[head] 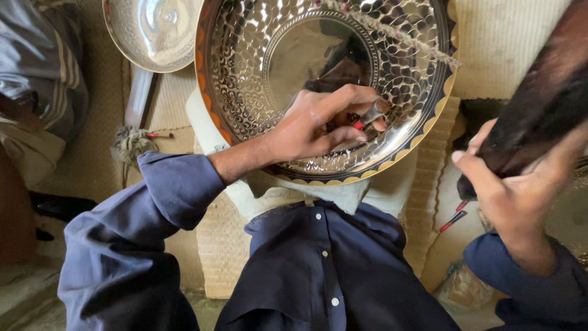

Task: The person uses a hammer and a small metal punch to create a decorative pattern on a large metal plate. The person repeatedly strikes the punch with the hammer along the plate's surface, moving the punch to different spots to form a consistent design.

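Observation:
A large hammered metal plate (245,92) with a scalloped gold-coloured rim leans in front of me over a white cloth (269,199). My left hand (324,122) rests on the plate's lower part, fingers pinched around a small metal punch tool (370,114) with a red band. My right hand (511,184), at the right edge, grips the end of a dark wooden mallet (539,110) that rises toward the top right corner. A braided cord (398,34) crosses the plate's upper right.
A second, smaller metal plate (150,34) lies at the top left. Woven mats (502,37) cover the floor. Two thin red-and-black tools (453,217) lie at the right, another red-tipped one (156,135) at the left beside a rag. Striped fabric (37,67) sits far left.

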